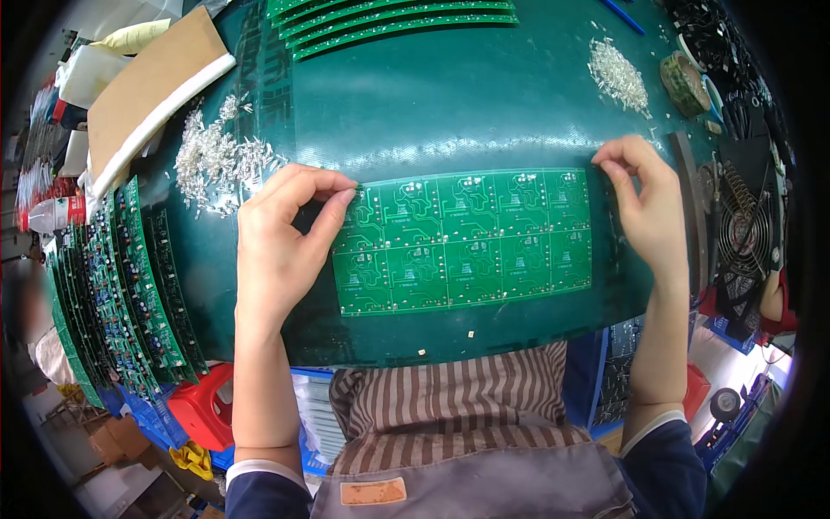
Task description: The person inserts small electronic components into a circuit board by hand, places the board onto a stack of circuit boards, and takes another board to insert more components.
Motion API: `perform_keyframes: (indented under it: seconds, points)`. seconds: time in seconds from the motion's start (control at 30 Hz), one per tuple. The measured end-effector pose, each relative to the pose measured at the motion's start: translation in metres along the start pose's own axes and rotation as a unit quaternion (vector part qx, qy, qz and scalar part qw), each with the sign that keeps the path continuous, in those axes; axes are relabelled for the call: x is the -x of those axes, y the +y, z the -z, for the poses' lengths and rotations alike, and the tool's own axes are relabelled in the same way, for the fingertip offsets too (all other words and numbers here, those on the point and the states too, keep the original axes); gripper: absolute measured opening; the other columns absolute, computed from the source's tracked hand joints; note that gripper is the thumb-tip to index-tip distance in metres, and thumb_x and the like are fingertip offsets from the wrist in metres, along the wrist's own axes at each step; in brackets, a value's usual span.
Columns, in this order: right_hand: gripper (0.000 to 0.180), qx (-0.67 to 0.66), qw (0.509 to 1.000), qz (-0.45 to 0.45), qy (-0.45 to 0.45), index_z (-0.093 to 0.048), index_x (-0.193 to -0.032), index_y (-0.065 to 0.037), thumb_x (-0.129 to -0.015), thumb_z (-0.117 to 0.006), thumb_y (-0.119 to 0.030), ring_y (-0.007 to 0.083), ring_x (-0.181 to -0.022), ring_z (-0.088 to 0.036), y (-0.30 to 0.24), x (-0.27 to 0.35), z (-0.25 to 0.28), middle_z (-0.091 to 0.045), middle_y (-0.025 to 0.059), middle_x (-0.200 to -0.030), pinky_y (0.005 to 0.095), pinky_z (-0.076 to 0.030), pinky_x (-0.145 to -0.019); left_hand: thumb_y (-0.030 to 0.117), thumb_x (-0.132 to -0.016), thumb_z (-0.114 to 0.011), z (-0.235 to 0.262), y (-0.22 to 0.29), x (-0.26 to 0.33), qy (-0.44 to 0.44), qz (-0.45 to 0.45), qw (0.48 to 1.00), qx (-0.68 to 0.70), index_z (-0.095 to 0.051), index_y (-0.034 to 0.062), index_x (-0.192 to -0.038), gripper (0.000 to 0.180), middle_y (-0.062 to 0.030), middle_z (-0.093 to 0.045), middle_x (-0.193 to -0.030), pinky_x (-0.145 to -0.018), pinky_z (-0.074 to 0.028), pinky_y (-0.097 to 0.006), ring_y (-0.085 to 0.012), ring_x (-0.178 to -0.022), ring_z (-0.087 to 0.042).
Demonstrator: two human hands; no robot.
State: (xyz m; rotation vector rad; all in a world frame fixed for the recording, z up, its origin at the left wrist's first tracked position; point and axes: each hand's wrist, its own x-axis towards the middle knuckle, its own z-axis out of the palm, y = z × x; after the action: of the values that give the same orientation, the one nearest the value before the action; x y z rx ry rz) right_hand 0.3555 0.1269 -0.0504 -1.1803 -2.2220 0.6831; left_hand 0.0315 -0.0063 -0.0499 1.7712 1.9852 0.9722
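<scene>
A green printed circuit board panel (474, 246), divided into several repeated sections, lies flat on the green work mat in front of me. At its upper left corner my left hand (290, 229) has thumb and forefinger pinched together, the tips over the board's edge. What sits between them is too small to name. Just off the panel's upper right corner, my right hand (644, 195) hovers with thumb and forefinger curled close. Anything in that pinch is too tiny to make out.
Small clear-white component piles lie left (220, 160) and far right (618, 76). Bare boards (398, 26) are stacked at the back; populated boards (130, 285) stand in a row at left. A tape roll (683, 84) and blue pen (624, 16) sit at far right.
</scene>
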Motion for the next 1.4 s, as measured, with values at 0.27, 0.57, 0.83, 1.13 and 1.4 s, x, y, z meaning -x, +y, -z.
perform_keyframes:
  seconds: [0.27,0.57,0.83,1.13,1.4]
  points:
    - [0.007,-0.048,0.993,-0.049,0.1,-0.067,-0.093,0.003,-0.087,-0.07,0.001,0.0099,-0.074,-0.058,0.008,0.014,-0.018,-0.067,0.0057,-0.084,0.0241,-0.046,-0.07,-0.001,-0.082,-0.073,-0.002,0.001,-0.002,0.001,-0.017,1.0,-0.006,-0.072,-0.0002,-0.092,0.01,-0.0095,-0.071,-0.087,-0.073,-0.053,-0.03,-0.02,-0.078,-0.068]
    - [0.01,-0.136,0.983,-0.056,0.106,-0.07,-0.101,0.004,-0.092,-0.067,0.002,0.0095,-0.083,-0.06,0.012,0.017,-0.02,-0.069,0.0049,-0.093,0.022,-0.046,-0.075,0.0,-0.081,-0.074,-0.004,0.002,-0.003,0.002,-0.016,1.0,-0.022,-0.07,-0.0007,-0.087,0.008,-0.0096,-0.07,-0.083,-0.07,-0.054,-0.029,-0.0191,-0.074,-0.069]
    - [0.012,-0.249,0.962,-0.062,0.088,-0.065,-0.106,0.005,-0.095,-0.063,0.003,0.0122,-0.095,-0.065,-0.006,0.02,-0.021,-0.068,0.0061,-0.101,0.0237,-0.049,-0.084,0.003,-0.079,-0.075,-0.002,0.009,-0.007,-0.008,0.025,0.999,-0.047,-0.07,-0.0016,-0.084,0.009,-0.0112,-0.07,-0.08,-0.069,-0.055,-0.03,-0.0194,-0.072,-0.069]
    - [0.009,-0.243,0.963,-0.077,0.091,-0.067,-0.101,0.004,-0.093,-0.066,0.003,0.0091,-0.086,-0.063,-0.014,0.028,-0.037,-0.068,0.0047,-0.095,0.0215,-0.048,-0.073,0.007,-0.081,-0.073,0.004,0.024,-0.016,-0.061,0.16,0.985,-0.022,-0.071,-0.0049,-0.083,0.012,-0.0069,-0.07,-0.072,-0.069,-0.05,-0.026,-0.0105,-0.069,-0.062]
    - [0.009,-0.235,0.964,-0.074,0.102,-0.067,-0.101,0.004,-0.092,-0.066,0.004,0.0075,-0.083,-0.062,-0.016,0.028,-0.041,-0.069,0.0039,-0.093,0.0207,-0.047,-0.071,0.006,-0.079,-0.072,0.007,0.023,-0.022,-0.079,0.16,0.983,-0.036,-0.073,-0.0057,-0.083,0.013,-0.0092,-0.07,-0.069,-0.066,-0.053,-0.025,-0.01,-0.066,-0.065]
